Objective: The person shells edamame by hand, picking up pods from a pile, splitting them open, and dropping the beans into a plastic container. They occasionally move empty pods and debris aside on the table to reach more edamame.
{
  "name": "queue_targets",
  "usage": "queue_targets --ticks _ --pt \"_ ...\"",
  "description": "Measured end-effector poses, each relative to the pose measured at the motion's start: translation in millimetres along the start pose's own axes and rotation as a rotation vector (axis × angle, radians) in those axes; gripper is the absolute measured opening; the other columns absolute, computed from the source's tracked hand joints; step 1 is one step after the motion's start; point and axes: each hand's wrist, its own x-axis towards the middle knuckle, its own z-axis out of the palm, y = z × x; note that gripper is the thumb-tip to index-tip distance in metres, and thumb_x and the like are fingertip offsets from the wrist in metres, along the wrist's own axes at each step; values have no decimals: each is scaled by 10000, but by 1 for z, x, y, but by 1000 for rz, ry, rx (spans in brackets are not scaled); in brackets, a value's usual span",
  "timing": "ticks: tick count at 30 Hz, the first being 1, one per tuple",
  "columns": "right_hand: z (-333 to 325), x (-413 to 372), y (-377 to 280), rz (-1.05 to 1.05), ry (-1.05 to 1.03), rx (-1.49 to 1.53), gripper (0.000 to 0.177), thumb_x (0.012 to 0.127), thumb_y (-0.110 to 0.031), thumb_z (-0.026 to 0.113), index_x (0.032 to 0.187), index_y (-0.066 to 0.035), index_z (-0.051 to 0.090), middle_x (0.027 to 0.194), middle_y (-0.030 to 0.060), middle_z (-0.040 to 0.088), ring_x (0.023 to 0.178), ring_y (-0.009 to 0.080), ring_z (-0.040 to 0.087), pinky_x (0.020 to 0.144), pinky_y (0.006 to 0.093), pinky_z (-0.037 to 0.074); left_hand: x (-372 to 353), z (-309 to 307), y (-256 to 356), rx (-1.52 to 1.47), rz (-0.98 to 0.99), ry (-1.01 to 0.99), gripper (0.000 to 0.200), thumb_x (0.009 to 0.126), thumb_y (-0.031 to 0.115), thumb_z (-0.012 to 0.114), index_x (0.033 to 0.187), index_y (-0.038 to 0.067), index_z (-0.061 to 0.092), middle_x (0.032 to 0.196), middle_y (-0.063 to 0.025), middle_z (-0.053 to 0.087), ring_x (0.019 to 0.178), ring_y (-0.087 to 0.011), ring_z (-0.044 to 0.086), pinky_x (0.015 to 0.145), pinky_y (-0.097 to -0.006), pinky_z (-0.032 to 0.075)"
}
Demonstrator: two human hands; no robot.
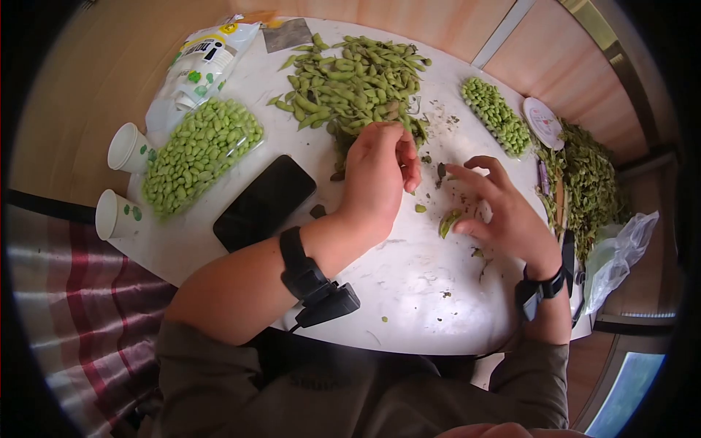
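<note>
My left hand [376,171] is over the near edge of a heap of green soybean pods [358,80]. Its fingers are curled inward, and whatever may lie between them is hidden. To the right, my right hand [504,212] hovers with thumb and fingers apart. A split green pod [448,222] is by its thumb tip, and a dark shrivelled piece [441,172] sits close to the index fingertip. Between the hands a single green bean [420,209] lies on the white table [409,285].
Shelled beans fill a clear tray [201,153] at left and another [496,117] at right. A black phone [265,203], paper cups [117,214], a white package [204,66], a round lid [543,123], a plant heap [588,179] and a plastic bag [621,255] surround the work area.
</note>
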Motion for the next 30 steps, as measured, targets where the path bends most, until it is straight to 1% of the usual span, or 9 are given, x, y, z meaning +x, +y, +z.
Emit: queue_targets --ticks 4,7,14,16,18,22,24,27,30 --pt "27 11 2 27 81 -240 467 889 -175 771 1323 -75 629 1211 172 591 970 348 647 859 414 552 -2 2 -1 25 -12 -12 173 1028 196 504 921 60 502 783 -52 520 629 -159 518 549 -310 403" --pt "38 12 13 -136 132 -216 156 923 -49 677 1060 8 626 1058 170 607 928 372 645 819 417 548 1 -1 -2 33 -24 -26 174 1031 190 508 916 60 502 756 -46 519 614 -156 512 542 -306 401" --pt "8 -4 -2 -34 -17 -73 125 901 -16 653 1021 14 646 1018 175 621 914 382 639 830 415 536 -6 -1 -8 228 5 -187 176 1056 173 525 917 66 514 741 -25 538 605 -105 485 545 -263 395" --pt "-7 -7 11 34 -108 -116 175 847 38 668 1019 10 660 989 148 639 843 351 641 766 391 525 -10 -2 -16 536 244 -366 144 1061 146 542 951 53 535 761 -6 557 633 -64 488 568 -243 409" --pt "-31 -16 59 241 75 -474 138 925 -44 568 1016 4 661 974 194 649 842 388 621 777 430 508 -17 -3 -20 664 260 -510 95 1032 101 599 973 28 582 755 15 570 655 -46 502 592 -238 437" --pt "-133 -46 105 199 855 -1143 297 1021 -77 539 1293 -1 633 1322 238 622 1249 404 577 1018 481 486 -22 1 -22 860 522 -665 94 972 81 662 955 12 599 709 -66 612 588 -143 565 559 -289 453" --pt "-133 -48 95 144 892 -1081 318 1022 -79 562 1328 -18 621 1329 235 619 1270 397 571 1066 473 468 -22 2 -25 859 527 -644 65 951 56 658 966 16 608 700 -72 613 587 -172 587 567 -305 472" --pt "-75 -18 54 278 667 -711 321 976 -53 629 1296 -27 640 1304 204 649 1243 379 604 1062 440 479 -23 2 -16 940 415 -653 56 927 39 651 970 27 616 705 -68 621 586 -169 596 565 -312 485" --pt "-22 22 21 97 238 -180 263 944 -58 689 1205 -36 702 1102 114 739 972 218 694 825 325 540 -24 2 -11 889 440 -723 72 903 37 658 964 32 619 705 -62 625 573 -163 593 555 -294 481"
